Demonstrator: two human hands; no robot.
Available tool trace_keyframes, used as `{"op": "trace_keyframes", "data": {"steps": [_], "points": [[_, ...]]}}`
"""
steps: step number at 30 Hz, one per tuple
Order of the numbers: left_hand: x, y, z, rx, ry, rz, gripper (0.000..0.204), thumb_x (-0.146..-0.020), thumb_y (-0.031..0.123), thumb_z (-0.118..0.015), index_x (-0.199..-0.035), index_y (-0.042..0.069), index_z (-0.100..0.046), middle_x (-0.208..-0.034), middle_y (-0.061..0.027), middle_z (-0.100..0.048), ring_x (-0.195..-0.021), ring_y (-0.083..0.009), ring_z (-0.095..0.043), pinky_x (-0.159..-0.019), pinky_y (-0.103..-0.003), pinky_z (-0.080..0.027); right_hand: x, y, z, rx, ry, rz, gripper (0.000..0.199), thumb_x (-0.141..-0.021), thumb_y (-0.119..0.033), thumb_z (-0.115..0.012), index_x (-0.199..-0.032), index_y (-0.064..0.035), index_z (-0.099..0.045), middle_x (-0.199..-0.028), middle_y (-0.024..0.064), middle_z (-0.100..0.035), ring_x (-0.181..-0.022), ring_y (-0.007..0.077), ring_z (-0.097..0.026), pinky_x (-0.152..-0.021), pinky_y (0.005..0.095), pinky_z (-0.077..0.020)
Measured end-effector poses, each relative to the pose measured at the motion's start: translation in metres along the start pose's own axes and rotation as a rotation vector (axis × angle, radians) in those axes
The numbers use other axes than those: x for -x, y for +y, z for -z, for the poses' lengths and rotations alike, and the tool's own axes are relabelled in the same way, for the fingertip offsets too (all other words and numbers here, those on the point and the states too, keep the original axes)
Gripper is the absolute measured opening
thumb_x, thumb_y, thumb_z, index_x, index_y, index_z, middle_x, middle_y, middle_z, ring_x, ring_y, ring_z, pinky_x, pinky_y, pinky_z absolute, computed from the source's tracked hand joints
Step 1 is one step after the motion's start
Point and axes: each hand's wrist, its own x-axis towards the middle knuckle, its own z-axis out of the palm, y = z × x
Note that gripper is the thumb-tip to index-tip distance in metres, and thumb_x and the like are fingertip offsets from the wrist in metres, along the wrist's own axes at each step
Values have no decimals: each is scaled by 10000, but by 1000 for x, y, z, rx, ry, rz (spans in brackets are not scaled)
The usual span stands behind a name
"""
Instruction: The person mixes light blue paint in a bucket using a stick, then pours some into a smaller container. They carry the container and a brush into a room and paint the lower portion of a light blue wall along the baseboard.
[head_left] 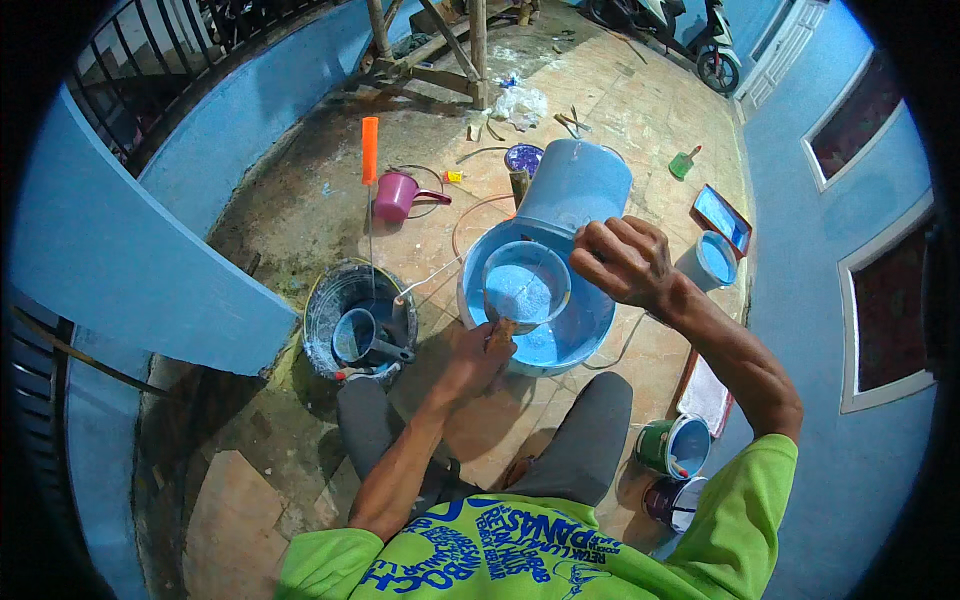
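Note:
My left hand [478, 358] is closed at the near rim of a round, see-through bowl [522, 288] with speckled light-blue paint in it. An orange-brown piece [501, 337] sticks out by its fingers. The bowl is over a wide blue tub [590, 335] that has blue paint inside. Behind the tub, a large light-blue bucket [577, 185] shows its side, its lower edge close to the bowl. My right hand [625, 262] is raised in a fist beside that edge; what it grips is hidden.
At left, a paint-smeared black bucket [318, 318] holds a dipper [356, 336] and an orange roller [370, 150]. A pink dipper [395, 197] lies beyond. A small paint pail [712, 262], tray [722, 219], brush [683, 163] and paint cans [655, 448] are at right, near the blue wall [800, 300].

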Motion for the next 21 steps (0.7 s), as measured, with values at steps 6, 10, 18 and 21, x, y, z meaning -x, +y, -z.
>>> {"op": "trace_keyframes", "data": {"steps": [6,10,18,21], "points": [[8,16,-1,39,-36,90,243,-909,206,-643,-1021,1,-575,-662,-24,-558,-464,-115,-529,-389,-296,-406,-1,3,12,16,31,-16,200,-660,-156,-685,-837,-175,-592,-774,-1,-531,-582,107,-496,-467,255,-401],[1,4,0,17,-40,39,259,-905,217,-650,-1022,-2,-575,-655,-23,-554,-452,-109,-517,-382,-297,-409,-2,4,16,17,62,-12,209,-647,-158,-683,-837,-169,-598,-774,-1,-534,-577,109,-491,-461,253,-395],[-1,-4,-5,-9,-4,13,408,-976,449,-557,-885,53,-591,-570,-1,-513,-415,-93,-489,-361,-275,-377,-1,0,17,-23,59,-43,203,-637,-161,-677,-824,-146,-601,-785,5,-549,-586,116,-506,-465,263,-408],[-4,-14,-6,-48,32,-87,416,-980,444,-560,-864,47,-602,-569,1,-508,-417,-85,-485,-370,-275,-381,8,-4,4,-71,55,-115,184,-654,-150,-671,-820,-137,-595,-785,15,-553,-587,129,-523,-468,279,-421]]}}
